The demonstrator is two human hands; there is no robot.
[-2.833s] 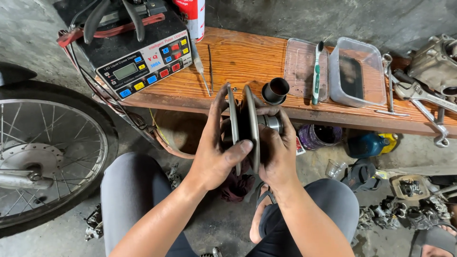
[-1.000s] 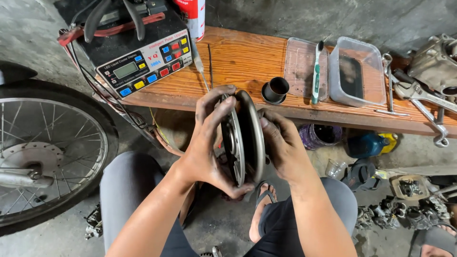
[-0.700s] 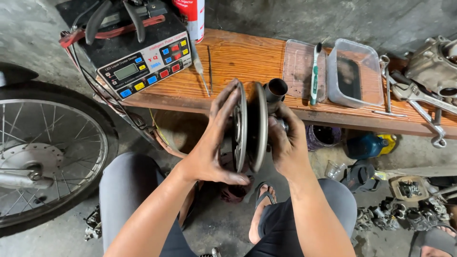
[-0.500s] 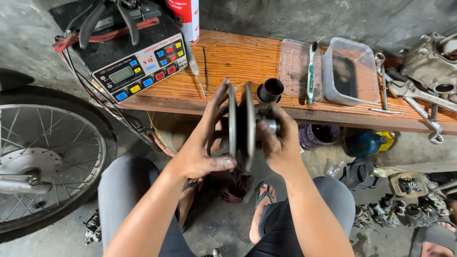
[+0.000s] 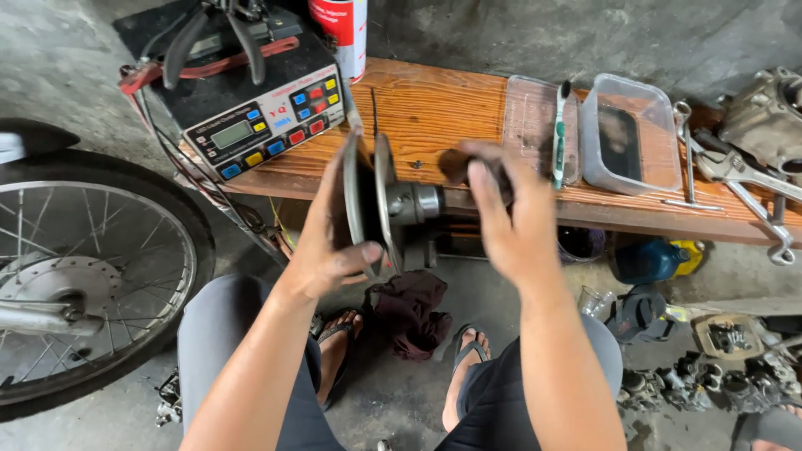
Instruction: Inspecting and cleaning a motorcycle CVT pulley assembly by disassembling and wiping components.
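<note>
My left hand (image 5: pixel 330 242) grips a metal pulley (image 5: pixel 380 200) by its rim: two thin discs set edge-on, with a shiny hub (image 5: pixel 415 203) sticking out to the right. The pulley hangs in front of the wooden bench (image 5: pixel 426 108), above my knees. My right hand (image 5: pixel 510 225) has left the pulley and reaches to the bench, where its fingers curl around a short black sleeve (image 5: pixel 455 167). Most of the sleeve is hidden by those fingers.
On the bench stand a battery charger with coloured buttons (image 5: pixel 251 108), a red spray can (image 5: pixel 342 29), a clear tub (image 5: pixel 626 134), its lid (image 5: pixel 530 125), a toothbrush (image 5: pixel 558 134) and wrenches (image 5: pixel 743 175). A spoked wheel (image 5: pixel 83 267) is at left. A dark rag (image 5: pixel 409 309) and engine parts (image 5: pixel 710 376) lie on the floor.
Both hands were turning the pulley between them. Now only my left hand holds it, and my right hand has moved up and right onto the black sleeve on the bench.
</note>
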